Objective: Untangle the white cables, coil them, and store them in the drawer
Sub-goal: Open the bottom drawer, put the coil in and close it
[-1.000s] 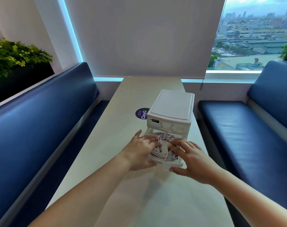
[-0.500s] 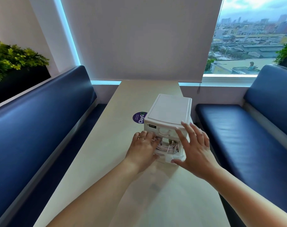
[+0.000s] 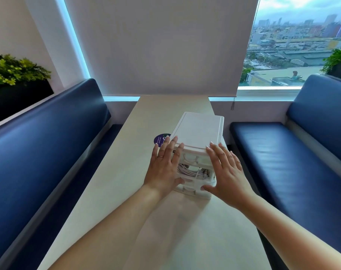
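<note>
The left hand (image 3: 164, 166) and right hand (image 3: 225, 172), fingers spread and gripping nothing, are pressing the drawer (image 3: 193, 189) between them; the cables (image 3: 191, 171) are lying inside it. Next, I think, push it fully shut.

The drawer unit (image 3: 197, 133) stands on the table (image 3: 111, 191) before me, its drawer (image 3: 193, 189) partly out with the cables (image 3: 191, 171) in it. My left hand (image 3: 164, 165) flanks its left side, my right hand (image 3: 227, 172) its right. A sticker (image 3: 160, 138) lies left of the unit.
</note>
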Demonstrator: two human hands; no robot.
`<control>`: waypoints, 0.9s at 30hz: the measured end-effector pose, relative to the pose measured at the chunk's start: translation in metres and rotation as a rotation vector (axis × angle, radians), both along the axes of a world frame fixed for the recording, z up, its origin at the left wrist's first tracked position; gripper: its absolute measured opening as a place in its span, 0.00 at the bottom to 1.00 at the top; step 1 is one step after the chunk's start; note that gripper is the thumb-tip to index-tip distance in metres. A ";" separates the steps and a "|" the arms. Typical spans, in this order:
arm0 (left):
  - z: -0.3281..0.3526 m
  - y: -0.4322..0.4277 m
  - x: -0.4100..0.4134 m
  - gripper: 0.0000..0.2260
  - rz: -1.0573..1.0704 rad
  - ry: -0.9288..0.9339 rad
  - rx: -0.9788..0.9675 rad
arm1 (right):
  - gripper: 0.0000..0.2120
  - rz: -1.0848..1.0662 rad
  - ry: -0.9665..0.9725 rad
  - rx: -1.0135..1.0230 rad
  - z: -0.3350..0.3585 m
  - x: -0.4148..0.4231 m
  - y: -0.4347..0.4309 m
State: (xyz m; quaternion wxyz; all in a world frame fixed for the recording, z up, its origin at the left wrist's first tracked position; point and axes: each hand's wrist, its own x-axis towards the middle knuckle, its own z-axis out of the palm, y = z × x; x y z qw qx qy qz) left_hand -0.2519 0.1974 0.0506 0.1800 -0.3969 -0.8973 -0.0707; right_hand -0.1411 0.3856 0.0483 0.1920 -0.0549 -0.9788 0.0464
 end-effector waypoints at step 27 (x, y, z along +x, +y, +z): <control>-0.022 0.019 -0.011 0.37 -0.010 0.028 0.345 | 0.43 -0.019 0.210 -0.025 -0.020 -0.019 0.000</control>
